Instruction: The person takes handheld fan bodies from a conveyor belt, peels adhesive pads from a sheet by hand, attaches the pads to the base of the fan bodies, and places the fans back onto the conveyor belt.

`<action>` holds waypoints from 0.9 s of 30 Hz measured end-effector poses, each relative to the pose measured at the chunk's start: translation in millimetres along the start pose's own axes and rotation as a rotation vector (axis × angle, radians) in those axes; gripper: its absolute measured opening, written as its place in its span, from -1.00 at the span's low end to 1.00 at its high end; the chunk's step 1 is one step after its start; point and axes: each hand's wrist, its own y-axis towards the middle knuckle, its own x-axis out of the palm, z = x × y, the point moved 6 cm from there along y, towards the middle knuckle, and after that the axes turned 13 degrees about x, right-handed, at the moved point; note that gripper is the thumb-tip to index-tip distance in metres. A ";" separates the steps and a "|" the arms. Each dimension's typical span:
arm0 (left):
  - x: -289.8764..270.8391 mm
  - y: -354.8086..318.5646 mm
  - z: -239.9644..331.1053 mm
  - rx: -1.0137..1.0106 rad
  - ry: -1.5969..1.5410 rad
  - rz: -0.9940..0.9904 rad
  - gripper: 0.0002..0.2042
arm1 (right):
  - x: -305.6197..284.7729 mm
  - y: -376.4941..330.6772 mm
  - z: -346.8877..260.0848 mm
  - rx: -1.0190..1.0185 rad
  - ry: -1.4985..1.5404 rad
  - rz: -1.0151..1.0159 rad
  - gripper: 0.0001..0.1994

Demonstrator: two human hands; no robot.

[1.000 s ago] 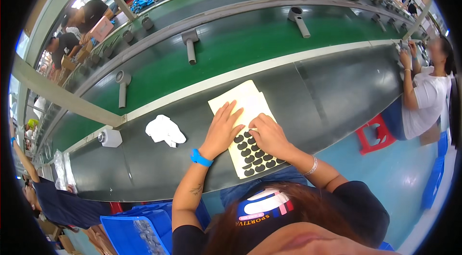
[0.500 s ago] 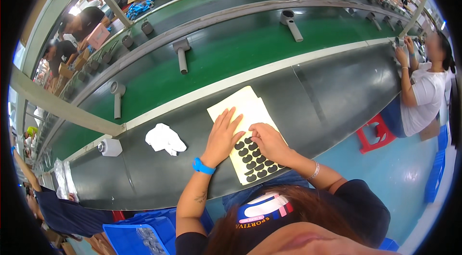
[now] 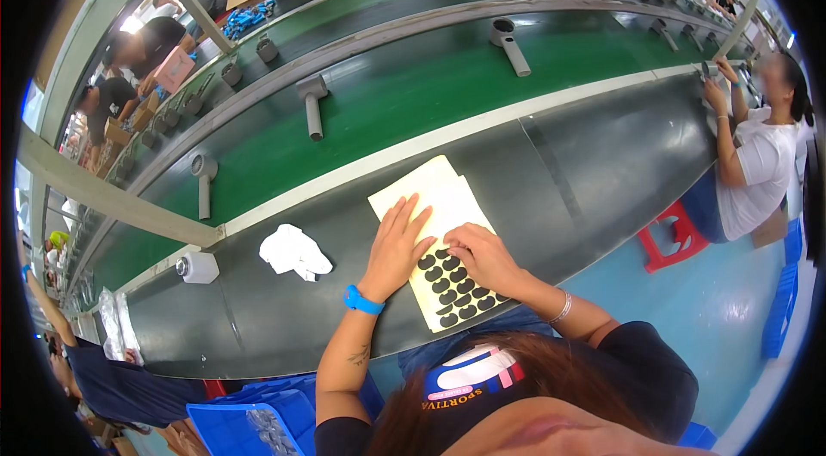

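A pale yellow sheet [image 3: 437,191] lies on the dark work surface in front of me, its near part covered with rows of round black stickers [image 3: 445,285]. My left hand [image 3: 398,237] rests flat on the sheet, fingers stretched out, beside the stickers. At the top row of stickers, my right hand [image 3: 483,256] has its thumb and fingers pinched together against the sheet. Whatever sits between those fingertips is too small and hidden to make out.
Left of the sheet are a crumpled white cloth [image 3: 294,251] and a small white bottle [image 3: 198,267]. Beyond, a green conveyor [image 3: 404,86] carries grey hairdryer-shaped housings [image 3: 313,107]. A co-worker [image 3: 757,138] sits at the right. A blue bin [image 3: 245,426] stands at lower left.
The grey housings on the green conveyor have shifted left. Both my hands stay almost in place on the sheet, the right still pinching at the top stickers.
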 end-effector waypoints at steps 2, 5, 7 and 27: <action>0.0 -0.1 0.2 -0.001 -0.003 0.000 -0.54 | 3.1 0.0 13.1 0.223 0.245 -0.051 -0.90; -0.1 -0.5 0.0 0.001 -0.003 0.000 -0.54 | 1.9 -0.5 11.7 0.086 0.087 -0.034 -0.91; -0.3 -0.6 -0.4 -0.003 -0.008 -0.004 -0.53 | 0.5 0.4 9.9 0.063 0.073 -0.030 -0.92; -2.1 3.1 -0.4 -0.014 -0.005 -0.031 -0.53 | -150.8 181.2 114.7 0.088 0.095 0.578 -0.35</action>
